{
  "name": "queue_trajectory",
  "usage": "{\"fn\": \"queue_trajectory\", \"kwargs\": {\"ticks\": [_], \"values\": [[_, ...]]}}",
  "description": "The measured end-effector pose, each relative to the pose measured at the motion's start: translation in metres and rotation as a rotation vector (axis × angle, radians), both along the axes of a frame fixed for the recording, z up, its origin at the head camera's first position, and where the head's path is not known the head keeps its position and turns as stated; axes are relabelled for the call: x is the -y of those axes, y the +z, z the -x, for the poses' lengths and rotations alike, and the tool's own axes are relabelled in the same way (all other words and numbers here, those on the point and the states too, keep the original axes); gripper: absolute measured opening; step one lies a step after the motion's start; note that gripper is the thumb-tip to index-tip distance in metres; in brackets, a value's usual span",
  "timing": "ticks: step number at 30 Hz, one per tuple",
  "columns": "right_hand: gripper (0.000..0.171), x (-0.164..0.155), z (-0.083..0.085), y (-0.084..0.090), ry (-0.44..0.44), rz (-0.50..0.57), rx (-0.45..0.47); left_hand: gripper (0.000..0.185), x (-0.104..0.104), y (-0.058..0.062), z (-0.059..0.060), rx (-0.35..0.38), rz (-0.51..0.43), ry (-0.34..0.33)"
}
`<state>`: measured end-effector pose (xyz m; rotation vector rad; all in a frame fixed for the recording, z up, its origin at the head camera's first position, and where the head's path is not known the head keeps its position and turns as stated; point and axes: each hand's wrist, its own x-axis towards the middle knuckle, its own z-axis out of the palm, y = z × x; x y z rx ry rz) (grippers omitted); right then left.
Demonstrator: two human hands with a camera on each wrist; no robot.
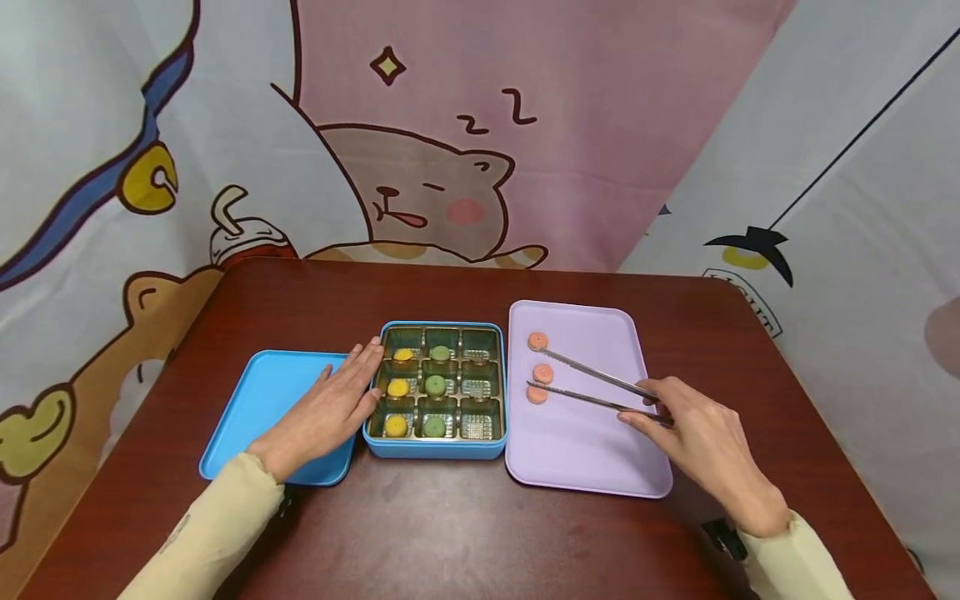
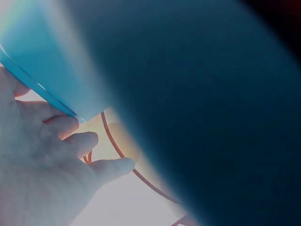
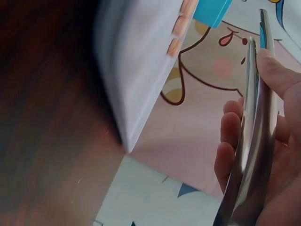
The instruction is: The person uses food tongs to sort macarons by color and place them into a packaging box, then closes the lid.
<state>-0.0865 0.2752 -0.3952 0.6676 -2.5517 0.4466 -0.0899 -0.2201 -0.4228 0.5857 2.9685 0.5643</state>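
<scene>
**Tongs closing on the middle pink sweet**

Picking step in hand, judged from the tong tips. Right hand curled round long steel tongs, tips straddling the middle round pink sweet of three on the lilac rectangular tray, well ahead of the fingers. Left hand flat, fingers straight, over the blue lid, fingertips touching the blue tin with gold compartments. Needed next: squeeze, lift, carry leftward to the tin's empty column nearest the tray.
</scene>
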Motion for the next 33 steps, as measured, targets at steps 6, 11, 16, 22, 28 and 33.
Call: {"fn": "queue_trajectory", "kwargs": {"ticks": [6, 11, 16, 22, 28, 33], "values": [[0.047, -0.014, 0.004, -0.003, -0.005, -0.048, 0.051, 0.065, 0.000, 0.000, 0.000, 0.006, 0.003, 0.004], [0.043, -0.021, 0.008, -0.008, 0.009, -0.097, 0.085, 0.065, 0.000, 0.000, 0.000, 0.003, 0.004, 0.002], [0.039, -0.021, 0.011, -0.011, 0.024, -0.135, 0.107, 0.065, 0.000, 0.001, -0.001, 0.008, -0.001, 0.000], [0.041, -0.016, 0.013, -0.014, 0.026, -0.173, 0.129, 0.065, 0.000, 0.001, -0.001, 0.012, -0.004, -0.001], [0.043, -0.011, 0.016, -0.014, 0.010, -0.186, 0.171, 0.065, -0.001, 0.001, -0.001, 0.013, 0.000, 0.003], [0.045, -0.009, 0.018, -0.015, -0.008, -0.205, 0.222, 0.065, -0.001, 0.001, 0.000, 0.017, 0.008, 0.008]]}}
